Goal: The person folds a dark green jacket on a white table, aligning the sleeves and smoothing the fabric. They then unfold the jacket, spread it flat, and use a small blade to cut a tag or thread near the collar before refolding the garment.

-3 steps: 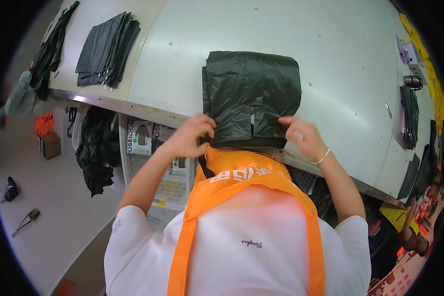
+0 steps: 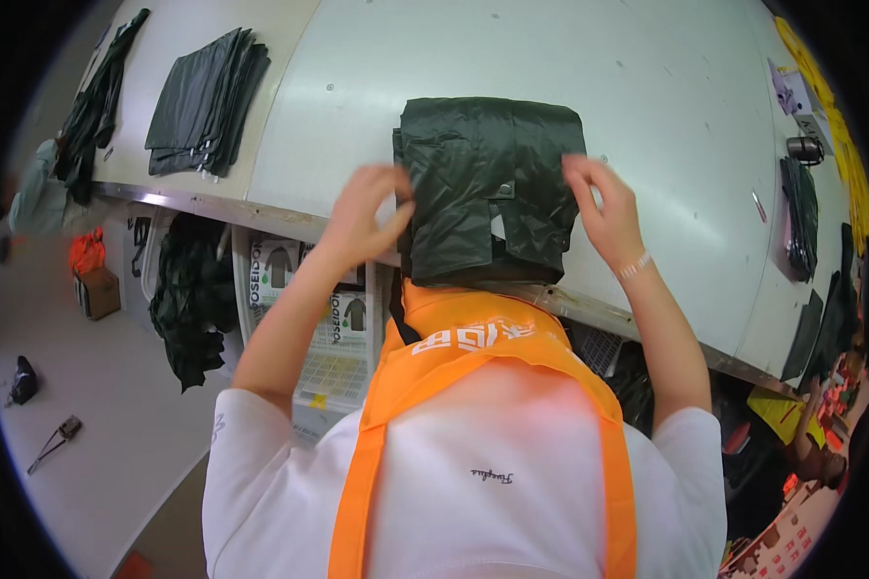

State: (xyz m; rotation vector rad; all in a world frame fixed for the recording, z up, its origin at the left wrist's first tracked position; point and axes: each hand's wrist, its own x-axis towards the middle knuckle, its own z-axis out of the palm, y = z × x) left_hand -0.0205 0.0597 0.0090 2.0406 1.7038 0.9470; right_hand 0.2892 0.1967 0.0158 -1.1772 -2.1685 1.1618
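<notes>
A dark green, shiny folded garment [image 2: 492,154] lies at the front edge of the pale worktable, with a snap button and a small white strip showing on its front. At its left side is my left hand [image 2: 372,212], slightly blurred, thumb and fingers apart. My right hand [image 2: 606,207] is at the opposite side, its fingertips at the garment's upper right edge and the thumb spread away from them. Neither hand grips the cloth. Whether the left fingertips touch it, I cannot tell.
A stack of flat dark green pieces [image 2: 203,106] lies on the table at the left. Below the edge, a white basket [image 2: 343,372] stands beside hanging dark cloth [image 2: 195,289]. A dark metal cup [image 2: 804,150] and dark folded bundles [image 2: 798,217] line the far right. A person's sleeve [image 2: 41,193] shows at far left.
Both hands have moved up along the garment's sides, away from my body, and their fingers have spread. The garment's lower front has shifted slightly.
</notes>
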